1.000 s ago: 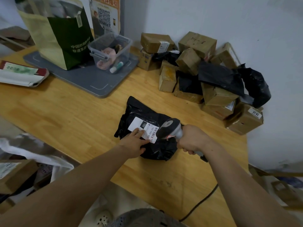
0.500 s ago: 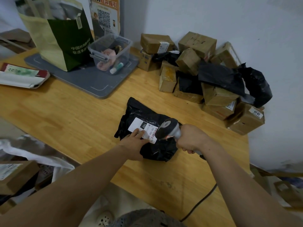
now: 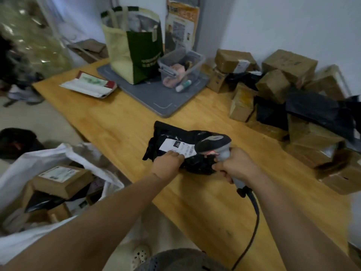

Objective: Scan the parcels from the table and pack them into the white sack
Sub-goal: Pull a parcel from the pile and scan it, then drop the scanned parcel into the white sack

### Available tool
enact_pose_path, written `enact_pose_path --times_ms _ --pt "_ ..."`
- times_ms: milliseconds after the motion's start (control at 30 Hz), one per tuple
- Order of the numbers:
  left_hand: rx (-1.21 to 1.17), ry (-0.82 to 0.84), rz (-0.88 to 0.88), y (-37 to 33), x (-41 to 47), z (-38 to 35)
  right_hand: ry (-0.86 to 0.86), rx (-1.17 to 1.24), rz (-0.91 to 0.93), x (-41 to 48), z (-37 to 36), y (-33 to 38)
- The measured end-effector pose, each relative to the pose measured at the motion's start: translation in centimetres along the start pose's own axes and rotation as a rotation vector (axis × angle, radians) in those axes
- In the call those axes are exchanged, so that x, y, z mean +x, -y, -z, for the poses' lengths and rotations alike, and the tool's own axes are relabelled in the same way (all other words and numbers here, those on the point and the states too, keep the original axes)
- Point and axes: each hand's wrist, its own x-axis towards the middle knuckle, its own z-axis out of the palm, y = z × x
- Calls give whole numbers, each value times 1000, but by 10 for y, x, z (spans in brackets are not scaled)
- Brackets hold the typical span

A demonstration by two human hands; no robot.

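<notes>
The scene is seen from one wide-angle camera worn on the head, aimed forward and down at close range. The left hand and right hand are centred; the white sack is caught left of them.

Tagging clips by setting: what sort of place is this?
Probably a small parcel sorting point. Cardboard boxes are piled on the wooden table, the right hand holds a corded barcode scanner over a labelled black parcel gripped by the left hand, and a white sack holds more boxes.
</notes>
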Motion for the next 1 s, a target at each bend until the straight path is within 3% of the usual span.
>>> enact_pose_path --times_ms 200,467,667,833,1000 --pt "-18 -188 321 109 -70 21 138 100 122 15 -71 58" --pt "-33 -133 733 206 -176 20 333 96 164 18 -164 106" --pt "61 40 814 265 -213 2 421 75 56 39 -252 125" --pt "23 142 857 322 -240 -17 375 25 -16 70 -324 135" --pt "-100 74 855 355 -264 -36 411 111 -85 112 -388 142"
